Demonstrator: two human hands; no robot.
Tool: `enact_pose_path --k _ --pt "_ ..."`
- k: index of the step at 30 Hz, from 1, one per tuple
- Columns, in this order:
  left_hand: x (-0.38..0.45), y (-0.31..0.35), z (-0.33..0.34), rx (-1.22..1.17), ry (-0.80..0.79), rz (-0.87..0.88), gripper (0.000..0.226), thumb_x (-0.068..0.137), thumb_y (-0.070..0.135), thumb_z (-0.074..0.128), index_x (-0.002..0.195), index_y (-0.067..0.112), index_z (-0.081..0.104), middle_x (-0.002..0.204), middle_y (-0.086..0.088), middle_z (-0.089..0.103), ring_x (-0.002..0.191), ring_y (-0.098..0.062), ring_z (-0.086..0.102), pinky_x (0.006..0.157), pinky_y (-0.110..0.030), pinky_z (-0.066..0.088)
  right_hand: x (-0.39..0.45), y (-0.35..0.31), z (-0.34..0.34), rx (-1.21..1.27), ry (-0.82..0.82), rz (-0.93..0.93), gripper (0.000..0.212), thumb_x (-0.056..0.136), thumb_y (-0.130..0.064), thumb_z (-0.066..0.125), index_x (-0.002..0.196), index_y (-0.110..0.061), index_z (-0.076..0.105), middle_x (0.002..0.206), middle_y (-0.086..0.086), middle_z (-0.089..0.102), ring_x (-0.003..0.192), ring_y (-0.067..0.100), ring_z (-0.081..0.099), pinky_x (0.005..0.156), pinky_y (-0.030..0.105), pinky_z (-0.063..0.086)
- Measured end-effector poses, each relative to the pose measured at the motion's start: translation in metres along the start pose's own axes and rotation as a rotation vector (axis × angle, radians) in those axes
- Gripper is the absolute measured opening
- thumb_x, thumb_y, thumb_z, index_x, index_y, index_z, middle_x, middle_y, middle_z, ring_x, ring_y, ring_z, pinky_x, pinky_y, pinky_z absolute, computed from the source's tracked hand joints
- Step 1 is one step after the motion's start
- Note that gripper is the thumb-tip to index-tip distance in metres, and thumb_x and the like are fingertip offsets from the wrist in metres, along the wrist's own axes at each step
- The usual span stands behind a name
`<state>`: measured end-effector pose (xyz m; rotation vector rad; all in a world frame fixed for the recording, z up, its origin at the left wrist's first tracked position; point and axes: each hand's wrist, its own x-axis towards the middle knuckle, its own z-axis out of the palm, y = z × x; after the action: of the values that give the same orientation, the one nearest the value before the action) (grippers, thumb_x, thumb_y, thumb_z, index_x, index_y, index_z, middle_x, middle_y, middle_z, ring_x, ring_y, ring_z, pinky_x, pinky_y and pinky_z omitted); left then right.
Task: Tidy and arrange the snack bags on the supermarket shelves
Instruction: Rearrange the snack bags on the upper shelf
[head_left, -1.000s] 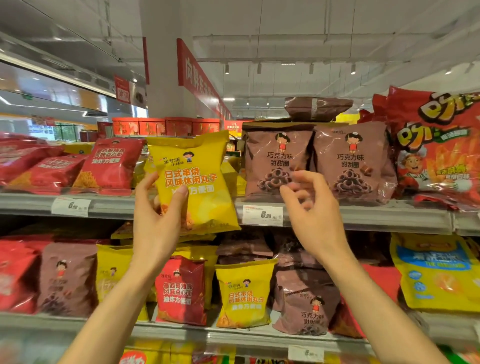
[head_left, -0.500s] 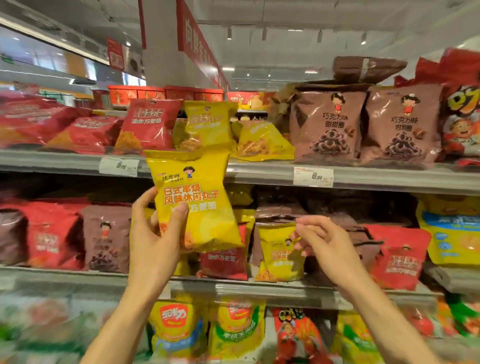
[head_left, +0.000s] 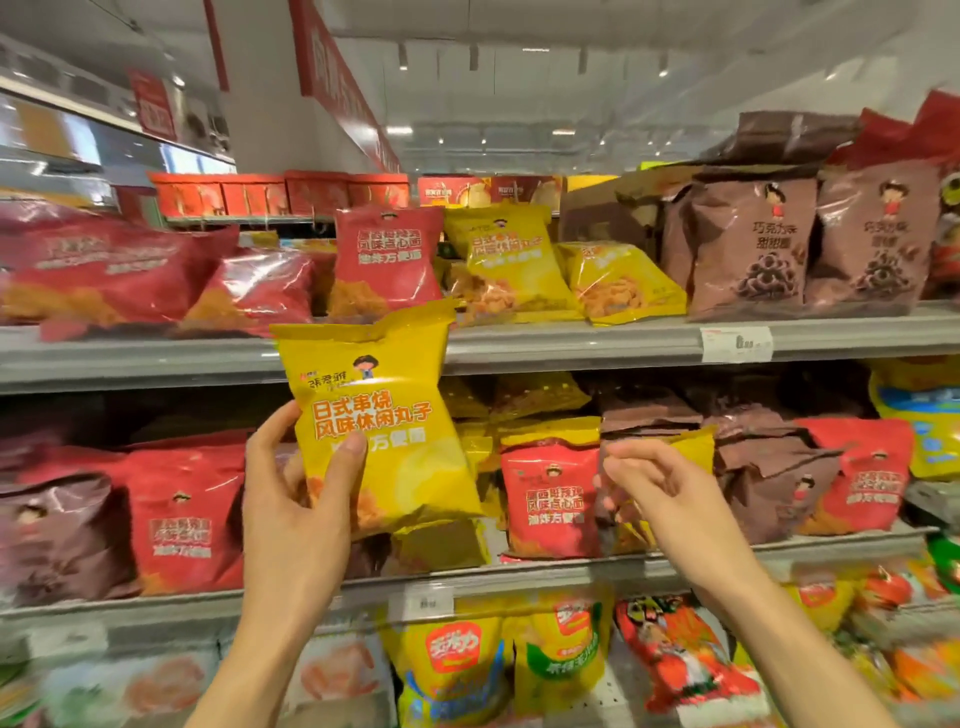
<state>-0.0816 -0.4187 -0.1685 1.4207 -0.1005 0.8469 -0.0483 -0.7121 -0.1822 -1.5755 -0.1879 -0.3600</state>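
Note:
My left hand grips a yellow snack bag by its lower left side and holds it upright in front of the upper shelf edge. My right hand hovers with loosely curled fingers in front of another yellow bag standing on the middle shelf. Whether those fingers touch it is not clear. More yellow bags lie on the upper shelf between red bags and brown bags.
The middle shelf holds a red bag beside my right hand, crumpled brown bags behind it and red and brown bags at the left. Yellow and red packets fill the lowest shelf. A price tag hangs on the upper edge.
The view has dropped and come closer to the middle shelf. My right hand has come down from the brown bags on the upper shelf to the yellow bag on the middle shelf. My left hand keeps its bag.

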Motion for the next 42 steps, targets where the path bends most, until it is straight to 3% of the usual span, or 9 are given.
enact_pose_path --k 6,12,15,24,29,34,37,39,42 --pt "0.035 0.01 -0.003 0.008 0.005 0.046 0.053 0.081 0.047 0.073 0.128 0.046 0.05 0.104 0.012 0.079 0.089 -0.013 0.078 0.062 -0.042 0.065 0.033 -0.025 0.013 0.025 -0.021 -0.116 0.011 0.097 -0.016 0.067 0.107 -0.017 0.07 0.086 0.006 0.078 0.07 0.014 0.07 0.058 0.02 0.053" --pt "0.074 0.034 0.003 0.055 0.023 0.159 0.053 0.088 0.04 0.073 0.134 0.04 0.047 0.095 0.01 0.079 0.073 -0.008 0.076 0.052 -0.022 0.058 0.079 -0.055 0.031 0.04 -0.056 -0.243 0.009 0.098 -0.018 0.068 0.107 -0.021 0.07 0.089 0.004 0.079 0.072 0.011 0.071 0.061 0.018 0.055" --pt "0.099 0.041 0.0 0.095 0.03 0.201 0.05 0.095 0.029 0.072 0.136 0.034 0.044 0.098 0.028 0.075 0.08 0.001 0.075 0.052 -0.02 0.058 0.1 -0.075 0.049 0.002 -0.083 -0.309 0.009 0.099 -0.023 0.068 0.108 -0.024 0.069 0.09 -0.001 0.079 0.079 0.009 0.074 0.065 0.021 0.058" --pt "0.191 0.06 -0.025 0.195 -0.044 0.236 0.047 0.093 0.043 0.074 0.125 0.043 0.04 0.108 0.002 0.075 0.068 -0.014 0.077 0.051 -0.026 0.059 0.149 -0.132 0.136 -0.662 -0.025 -0.525 0.021 0.097 -0.039 0.064 0.115 -0.029 0.062 0.093 -0.014 0.068 0.083 0.009 0.067 0.08 0.038 0.056" --pt "0.224 0.049 -0.042 0.208 -0.107 0.204 0.054 0.088 0.049 0.076 0.127 0.04 0.04 0.105 -0.001 0.075 0.059 -0.016 0.075 0.047 -0.025 0.057 0.179 -0.141 0.185 -1.061 -0.089 -0.375 0.056 0.098 -0.061 0.052 0.133 -0.018 0.058 0.125 0.006 0.069 0.112 0.033 0.065 0.088 0.038 0.051" --pt "0.233 0.041 -0.055 0.212 -0.136 0.204 0.057 0.084 0.057 0.075 0.127 0.039 0.041 0.094 0.005 0.077 0.059 -0.011 0.074 0.047 -0.017 0.053 0.176 -0.135 0.202 -0.955 -0.106 -0.282 0.057 0.094 -0.066 0.058 0.135 -0.027 0.061 0.126 -0.002 0.07 0.111 0.025 0.067 0.087 0.034 0.052" --pt "0.235 0.04 -0.061 0.2 -0.14 0.198 0.053 0.087 0.053 0.074 0.126 0.038 0.041 0.095 0.005 0.076 0.061 -0.006 0.072 0.048 -0.015 0.051 0.174 -0.134 0.202 -0.745 -0.088 -0.207 0.041 0.087 -0.061 0.072 0.114 -0.033 0.059 0.113 -0.01 0.071 0.102 0.017 0.07 0.091 0.04 0.057" --pt "0.235 0.039 -0.064 0.186 -0.147 0.19 0.053 0.089 0.05 0.074 0.128 0.036 0.041 0.101 0.007 0.074 0.064 -0.003 0.072 0.048 -0.014 0.051 0.172 -0.134 0.201 -0.58 -0.119 -0.174 0.034 0.083 -0.056 0.078 0.095 -0.037 0.053 0.101 -0.015 0.07 0.091 0.01 0.071 0.082 0.033 0.059" --pt "0.233 0.04 -0.065 0.166 -0.152 0.174 0.054 0.089 0.05 0.073 0.129 0.036 0.04 0.105 0.011 0.072 0.071 -0.002 0.074 0.051 -0.013 0.052 0.167 -0.135 0.202 -0.382 -0.147 -0.171 0.031 0.084 -0.05 0.08 0.1 -0.034 0.06 0.098 -0.011 0.074 0.079 0.007 0.076 0.067 0.024 0.059"
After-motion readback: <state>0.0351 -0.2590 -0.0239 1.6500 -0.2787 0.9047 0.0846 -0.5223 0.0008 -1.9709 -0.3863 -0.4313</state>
